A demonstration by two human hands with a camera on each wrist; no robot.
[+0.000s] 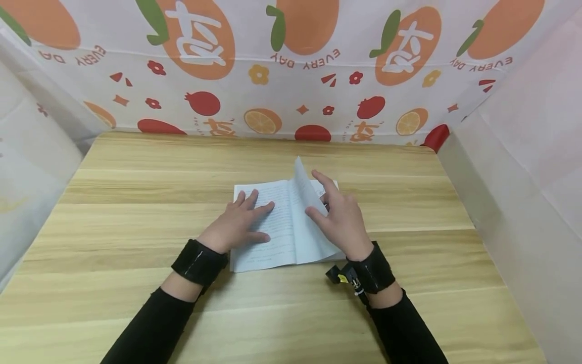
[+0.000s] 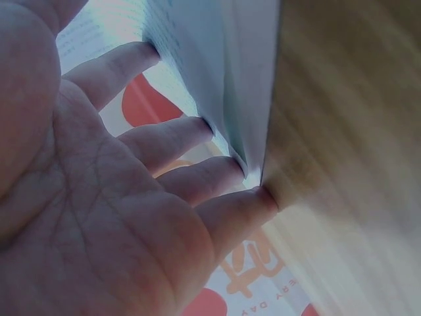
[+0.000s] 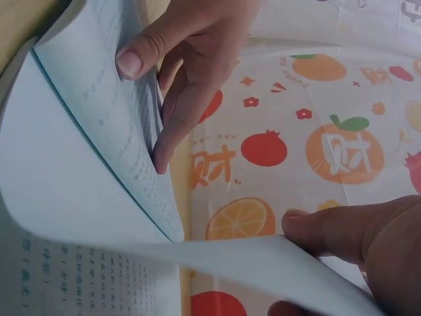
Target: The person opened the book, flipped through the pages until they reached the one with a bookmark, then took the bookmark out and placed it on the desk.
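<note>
One page (image 1: 305, 230) mid-frame, likely light and limp, is best held by the outer edge the right hand (image 1: 342, 220) pinches, left hand (image 1: 234, 222) spread on the notebook (image 1: 283, 222).

Left hand (image 1: 236, 221) on booklet (image 1: 278, 227), right hand (image 1: 344, 218) apparently pinching raised page (image 1: 306, 237)

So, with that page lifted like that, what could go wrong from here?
The lifted page might crease or tear, since the right hand holds it between thumb and fingers while it bends. It could also slip free and flop back, being thin and attached only at the fold. And if the left hand, resting with spread fingers on the other side, eased off, the open booklet might shift.
</note>
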